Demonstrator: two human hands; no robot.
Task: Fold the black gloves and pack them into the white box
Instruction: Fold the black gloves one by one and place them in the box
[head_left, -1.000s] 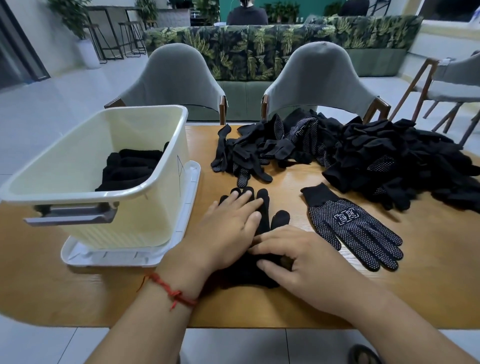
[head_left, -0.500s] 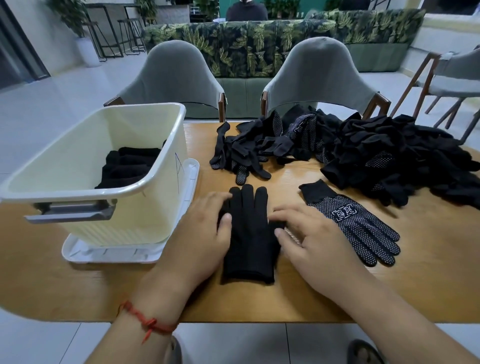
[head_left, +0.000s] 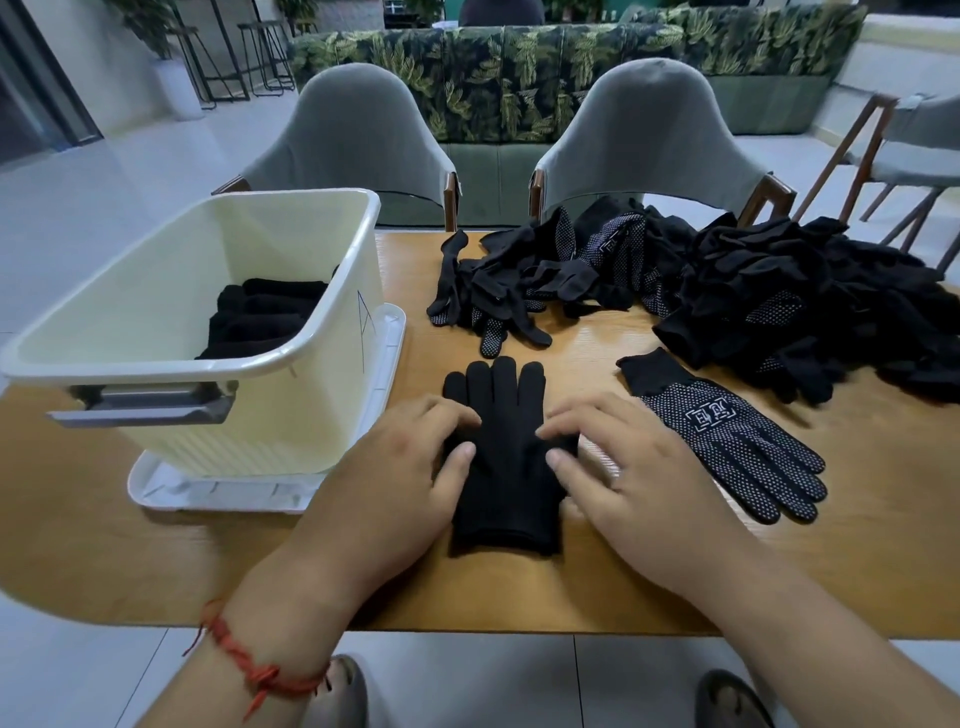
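A black glove (head_left: 506, 457) lies flat on the wooden table (head_left: 779, 566), fingers pointing away from me. My left hand (head_left: 400, 478) rests on its left edge and my right hand (head_left: 634, 478) on its right edge, fingers lightly bent and pressing down. A dotted black glove (head_left: 727, 436) lies palm up just to the right. The white box (head_left: 291, 395) stands at the left on its lid (head_left: 218, 493), with folded black gloves (head_left: 265, 317) inside. A big heap of loose black gloves (head_left: 779, 306) covers the far right of the table.
A smaller tangle of gloves (head_left: 498, 296) lies behind the flat glove. Two grey chairs (head_left: 358, 135) stand at the far table edge, with a leaf-patterned sofa (head_left: 571, 78) beyond. The box's grey handle (head_left: 140, 408) faces me.
Both hands slid off the top of the glove outward to its left and right edges, uncovering it. The glove now lies smoothed flat.
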